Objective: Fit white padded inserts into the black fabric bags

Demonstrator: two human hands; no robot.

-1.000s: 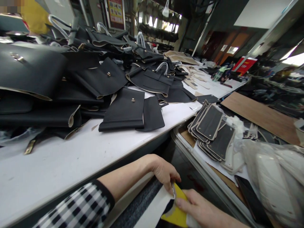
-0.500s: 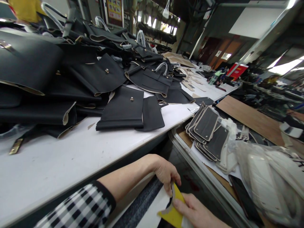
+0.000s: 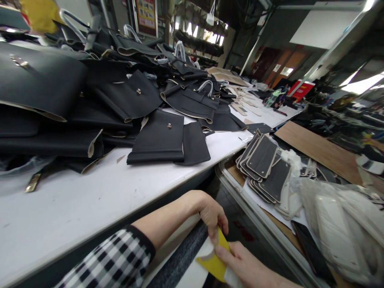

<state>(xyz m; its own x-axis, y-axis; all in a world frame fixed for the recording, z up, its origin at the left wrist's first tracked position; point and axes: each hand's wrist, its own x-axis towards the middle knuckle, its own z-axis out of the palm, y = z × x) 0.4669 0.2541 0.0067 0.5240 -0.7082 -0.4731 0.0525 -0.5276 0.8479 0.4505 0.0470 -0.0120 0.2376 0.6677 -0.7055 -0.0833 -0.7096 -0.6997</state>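
The left hand [image 3: 211,216] and right hand [image 3: 240,266] both grip a yellow piece [image 3: 214,260], held low in front of the white worktable [image 3: 90,196]. Their fingers hide its upper end, so its material is hard to make out. A white sheet [image 3: 195,272] beside it runs off the frame's bottom edge.

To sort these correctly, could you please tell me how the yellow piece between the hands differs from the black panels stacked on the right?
The yellow piece is bright yellow, while the black panels are dark with pale edges. The left hand and right hand hold the yellow piece up, whereas the panels lie overlapped on white paper. Both look thin and flat.
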